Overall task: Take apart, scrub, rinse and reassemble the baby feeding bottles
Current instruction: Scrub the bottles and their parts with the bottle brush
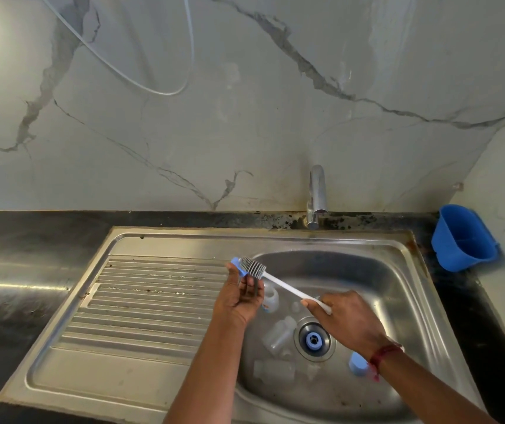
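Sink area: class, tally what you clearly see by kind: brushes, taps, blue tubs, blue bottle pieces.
Bottle brush: 1
Tap: 1
Blue tub: 1
Blue bottle pieces: 3 (blue piece in the left hand, blue ring over the drain, blue cap by the right hand)
Total: 6
A bluish speck beside one clear bottle is too small to count.

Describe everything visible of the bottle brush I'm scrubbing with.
The long bottle brush, with a white plastic handle and a grey ribbed silicone-looking head, slants above the stainless steel sink, head up-left. The right hand grips the handle's lower end. The head lies against a small light-blue plastic piece that the left hand holds in its fingers. Wetness can't be judged.
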A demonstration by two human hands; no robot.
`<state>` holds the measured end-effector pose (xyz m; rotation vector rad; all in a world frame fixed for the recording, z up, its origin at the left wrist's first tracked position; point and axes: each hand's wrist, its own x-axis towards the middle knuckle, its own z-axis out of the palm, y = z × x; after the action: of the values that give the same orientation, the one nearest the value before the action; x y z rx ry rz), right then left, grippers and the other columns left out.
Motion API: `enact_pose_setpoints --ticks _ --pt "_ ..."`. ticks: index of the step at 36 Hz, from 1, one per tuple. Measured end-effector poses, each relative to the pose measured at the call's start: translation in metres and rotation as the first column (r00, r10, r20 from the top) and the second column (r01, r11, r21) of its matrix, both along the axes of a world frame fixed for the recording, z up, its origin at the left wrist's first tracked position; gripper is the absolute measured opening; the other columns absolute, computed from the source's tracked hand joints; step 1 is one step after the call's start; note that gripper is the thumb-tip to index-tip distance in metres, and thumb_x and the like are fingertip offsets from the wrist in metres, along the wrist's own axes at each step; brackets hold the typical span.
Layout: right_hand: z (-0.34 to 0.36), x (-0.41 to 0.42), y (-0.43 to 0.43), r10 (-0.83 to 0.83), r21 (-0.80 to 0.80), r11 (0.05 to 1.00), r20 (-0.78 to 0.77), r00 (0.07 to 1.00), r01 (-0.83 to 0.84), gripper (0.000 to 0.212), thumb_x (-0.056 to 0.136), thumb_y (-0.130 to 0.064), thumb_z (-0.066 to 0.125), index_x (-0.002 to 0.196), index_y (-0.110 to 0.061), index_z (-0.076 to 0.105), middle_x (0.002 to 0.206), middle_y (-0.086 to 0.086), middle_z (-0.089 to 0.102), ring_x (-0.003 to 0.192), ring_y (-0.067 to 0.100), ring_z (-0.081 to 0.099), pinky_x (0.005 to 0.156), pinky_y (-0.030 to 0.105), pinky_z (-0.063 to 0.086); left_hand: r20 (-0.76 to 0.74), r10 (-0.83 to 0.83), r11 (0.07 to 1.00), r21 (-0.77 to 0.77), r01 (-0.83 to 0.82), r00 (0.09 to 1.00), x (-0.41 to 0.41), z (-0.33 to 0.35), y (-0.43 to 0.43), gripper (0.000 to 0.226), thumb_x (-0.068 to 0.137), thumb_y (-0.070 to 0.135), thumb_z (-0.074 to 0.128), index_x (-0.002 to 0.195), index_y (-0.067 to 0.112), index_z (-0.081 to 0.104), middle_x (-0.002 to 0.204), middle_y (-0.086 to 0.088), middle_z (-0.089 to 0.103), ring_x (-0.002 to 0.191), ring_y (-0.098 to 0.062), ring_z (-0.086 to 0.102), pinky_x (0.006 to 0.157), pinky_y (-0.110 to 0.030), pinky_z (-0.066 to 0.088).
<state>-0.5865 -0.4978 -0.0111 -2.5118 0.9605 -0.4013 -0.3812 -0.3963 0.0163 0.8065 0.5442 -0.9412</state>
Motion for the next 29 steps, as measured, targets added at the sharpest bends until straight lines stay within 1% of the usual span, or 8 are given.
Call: enact_pose_setpoints --ticks 7,10,17,19,21,23,25,29 --pt "0.008 0.012 0.002 -0.044 0.049 0.998 -0.026 0.999 0.046 0.064 0.09 -0.068 0.043 0.05 -0.019 0.037 0.046 -0.003 0.042 0.043 0.012 0.036 0.044 0.021 0.023 0.259 -0.132 0.977 0.2 0.081 0.957 -0.018 0.003 0.0 0.024 0.089 0.03 0.07 0.096 0.007 0.066 0.08 -0.01 0.068 0.073 -0.016 0.065 0.079 -0.04 0.06" --pt "0.011 0.014 0.002 -0.054 0.079 0.995 -0.056 0.997 0.058 0.063 0.091 -0.067 0.045 0.05 -0.019 0.037 0.048 -0.003 0.042 0.046 0.011 0.039 0.047 0.024 0.027 0.363 -0.219 0.939 0.331 0.094 0.905 -0.024 0.001 0.004 0.018 0.09 0.027 0.071 0.09 0.009 0.068 0.082 -0.01 0.069 0.072 -0.018 0.067 0.083 -0.039 0.058" --pt "0.009 0.006 -0.001 -0.028 0.072 0.997 -0.092 0.995 0.035 0.064 0.09 -0.069 0.045 0.052 -0.019 0.036 0.048 -0.003 0.039 0.046 0.012 0.034 0.051 0.031 0.034 0.563 -0.29 0.905 0.423 0.032 0.774 -0.018 -0.007 0.015 0.023 0.089 0.009 0.072 0.067 0.015 0.072 0.054 0.005 0.067 0.056 -0.011 0.062 0.076 -0.033 0.052" --pt "0.007 0.002 -0.001 -0.025 0.096 0.995 -0.068 0.997 0.031 0.065 0.09 -0.069 0.047 0.052 -0.016 0.037 0.048 -0.002 0.04 0.046 0.013 0.034 0.05 0.03 0.034 0.672 -0.368 0.879 0.477 0.004 0.642 -0.011 -0.01 0.02 0.029 0.087 0.01 0.074 0.061 0.021 0.076 0.064 0.0 0.07 0.065 -0.018 0.065 0.079 -0.033 0.052" --pt "0.006 0.0 -0.002 -0.02 0.11 0.994 -0.068 0.997 0.028 0.065 0.089 -0.069 0.047 0.053 -0.016 0.038 0.048 -0.001 0.042 0.046 0.013 0.035 0.05 0.029 0.032 0.728 -0.56 0.78 0.624 -0.045 0.395 -0.008 -0.012 0.024 0.014 0.084 0.015 0.078 0.072 0.02 0.08 0.082 -0.005 0.069 0.078 -0.022 0.065 0.08 -0.017 0.047" --pt "0.008 0.0 -0.002 -0.008 0.111 0.994 -0.095 0.995 0.019 0.064 0.089 -0.069 0.046 0.053 -0.016 0.04 0.049 -0.002 0.043 0.046 0.013 0.036 0.049 0.027 0.031 0.67 -0.729 0.655 0.742 -0.145 0.139 -0.006 -0.012 0.028 0.007 0.083 0.02 0.079 0.084 0.013 0.081 0.092 -0.001 0.059 0.082 -0.013 0.058 0.074 0.0 0.034" --pt "0.011 0.003 -0.001 -0.006 0.111 0.994 -0.117 0.993 0.019 0.063 0.091 -0.067 0.047 0.054 -0.016 0.042 0.05 -0.001 0.043 0.047 0.013 0.037 0.048 0.025 0.028 0.6 -0.796 0.603 0.771 -0.205 -0.085 -0.006 -0.014 0.031 0.007 0.081 0.019 0.08 0.087 0.015 0.082 0.093 0.003 0.054 0.082 -0.008 0.052 0.076 0.004 0.029" --pt "0.011 0.011 0.009 -0.016 0.089 0.996 -0.176 0.984 0.032 0.061 0.093 -0.067 0.043 0.058 -0.016 0.046 0.055 -0.003 0.046 0.053 0.011 0.042 0.047 0.023 0.026 0.558 -0.763 0.629 0.758 -0.175 -0.327 -0.02 -0.012 0.03 0.01 0.073 0.005 0.082 0.078 0.014 0.081 0.087 0.014 0.054 0.078 0.003 0.048 0.077 0.006 0.029"
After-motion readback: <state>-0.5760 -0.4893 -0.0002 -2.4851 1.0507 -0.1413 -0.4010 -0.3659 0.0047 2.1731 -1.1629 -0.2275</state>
